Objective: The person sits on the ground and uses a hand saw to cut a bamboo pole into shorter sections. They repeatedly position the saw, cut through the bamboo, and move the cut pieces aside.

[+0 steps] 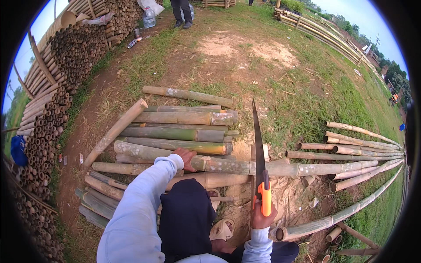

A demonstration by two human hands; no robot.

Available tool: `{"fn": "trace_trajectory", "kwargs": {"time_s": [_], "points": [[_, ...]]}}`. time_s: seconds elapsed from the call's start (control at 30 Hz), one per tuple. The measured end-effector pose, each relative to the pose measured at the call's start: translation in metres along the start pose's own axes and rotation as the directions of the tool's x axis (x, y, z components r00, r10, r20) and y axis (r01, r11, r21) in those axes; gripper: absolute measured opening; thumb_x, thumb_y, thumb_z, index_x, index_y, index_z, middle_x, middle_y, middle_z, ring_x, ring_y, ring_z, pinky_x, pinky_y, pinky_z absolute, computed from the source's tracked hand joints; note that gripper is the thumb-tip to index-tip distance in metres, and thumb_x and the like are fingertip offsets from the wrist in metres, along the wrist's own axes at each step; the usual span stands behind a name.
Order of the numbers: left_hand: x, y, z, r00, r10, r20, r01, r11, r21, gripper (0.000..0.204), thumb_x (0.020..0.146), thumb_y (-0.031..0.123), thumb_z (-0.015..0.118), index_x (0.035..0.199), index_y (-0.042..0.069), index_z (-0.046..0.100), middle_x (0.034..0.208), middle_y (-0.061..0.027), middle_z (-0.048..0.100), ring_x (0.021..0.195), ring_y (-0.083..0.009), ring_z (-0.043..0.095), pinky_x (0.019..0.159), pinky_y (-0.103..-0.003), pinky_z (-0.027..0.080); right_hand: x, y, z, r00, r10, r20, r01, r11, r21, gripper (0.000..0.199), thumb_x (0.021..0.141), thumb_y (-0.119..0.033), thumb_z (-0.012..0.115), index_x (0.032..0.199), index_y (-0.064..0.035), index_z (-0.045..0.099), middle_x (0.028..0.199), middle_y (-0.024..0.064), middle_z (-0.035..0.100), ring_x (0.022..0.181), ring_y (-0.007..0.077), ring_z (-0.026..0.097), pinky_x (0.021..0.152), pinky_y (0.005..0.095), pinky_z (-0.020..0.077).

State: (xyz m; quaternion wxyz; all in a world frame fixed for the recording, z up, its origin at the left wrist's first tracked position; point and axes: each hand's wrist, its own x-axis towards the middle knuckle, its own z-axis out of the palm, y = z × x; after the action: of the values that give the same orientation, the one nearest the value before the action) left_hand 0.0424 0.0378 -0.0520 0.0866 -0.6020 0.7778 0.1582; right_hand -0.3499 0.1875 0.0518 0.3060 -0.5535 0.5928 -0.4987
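Note:
A long bamboo pole (315, 169) lies crosswise in front of me, resting on other bamboo. My left hand (186, 158) is closed over its left part, fingers curled around the top. In my right hand (263, 216) is a handsaw (264, 193) with an orange and black handle. Its long dark blade points away from me and crosses the pole to the right of my left hand. Whether the teeth touch the bamboo I cannot tell. A thicker bamboo piece (219, 180) lies under and nearer than the pole. Cut bamboo lengths (175, 133) are heaped just beyond my left hand.
Tall stacks of cut bamboo (74, 52) line the left side. More long poles (351, 147) spread out at the right, with one (324, 222) near my right hand. A person's legs (180, 11) stand far ahead beside a large clear bottle (149, 18). Sawdust covers some ground.

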Motion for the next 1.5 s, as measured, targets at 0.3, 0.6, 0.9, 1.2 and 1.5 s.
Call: {"fn": "trace_trajectory", "kwargs": {"time_s": [0.3,0.6,0.9,1.2,1.5], "points": [[-0.007,0.007,-0.006,0.996,-0.067,-0.051,0.065,0.997,-0.042,0.087,0.062,0.05,0.088,0.132,0.007,0.058,0.127,-0.0221,0.066,0.12,-0.0395,0.061,0.102,-0.048,0.048,-0.014,-0.051,-0.078,0.994,-0.013,-0.113,0.006,0.998,-0.064,0.013,0.092,-0.009,0.072,0.088,0.001,0.065,0.062,0.0016,0.06,0.051,0.0086,0.054,0.048,0.024,0.0407],[-0.014,0.012,0.026,0.908,0.047,-0.416,-0.018,0.997,0.073,0.083,0.061,0.022,0.092,0.13,0.009,0.05,0.117,-0.0146,0.056,0.112,-0.0361,0.059,0.1,-0.045,0.048,-0.097,-0.033,-0.074,0.951,0.307,0.033,-0.307,0.952,0.01,0.022,0.091,-0.004,0.07,0.112,0.0048,0.071,0.085,0.0081,0.073,0.073,0.0106,0.064,0.07,0.0266,0.0516],[-0.015,-0.002,0.001,0.987,0.099,-0.124,-0.095,0.995,0.039,0.08,0.061,0.028,0.089,0.129,0.007,0.053,0.123,-0.0192,0.06,0.114,-0.0422,0.061,0.095,-0.05,0.052,-0.096,-0.039,-0.078,0.975,0.217,0.045,-0.213,0.974,-0.081,0.027,0.088,-0.003,0.071,0.114,0.0047,0.07,0.086,0.0123,0.074,0.075,0.018,0.071,0.073,0.0293,0.0544],[-0.033,0.008,0.007,0.987,0.047,-0.151,-0.052,0.998,-0.034,0.084,0.063,0.031,0.089,0.134,0.007,0.052,0.129,-0.0193,0.06,0.116,-0.0416,0.06,0.097,-0.049,0.051,-0.09,-0.026,-0.054,0.968,0.248,0.043,-0.247,0.968,-0.039,0.024,0.089,-0.005,0.07,0.112,0.0041,0.071,0.084,0.0141,0.073,0.075,0.0194,0.072,0.072,0.0297,0.0542],[-0.03,0.027,0.003,0.99,-0.104,0.098,0.103,0.994,0.023,0.074,0.071,0.028,0.086,0.131,0.01,0.046,0.127,-0.0217,0.062,0.116,-0.0456,0.062,0.092,-0.054,0.052,-0.119,-0.036,-0.08,0.941,0.337,0.012,-0.337,0.941,-0.003,0.025,0.09,-0.004,0.071,0.113,0.0035,0.07,0.083,0.0111,0.072,0.073,0.0157,0.068,0.071,0.0287,0.0529]]}}
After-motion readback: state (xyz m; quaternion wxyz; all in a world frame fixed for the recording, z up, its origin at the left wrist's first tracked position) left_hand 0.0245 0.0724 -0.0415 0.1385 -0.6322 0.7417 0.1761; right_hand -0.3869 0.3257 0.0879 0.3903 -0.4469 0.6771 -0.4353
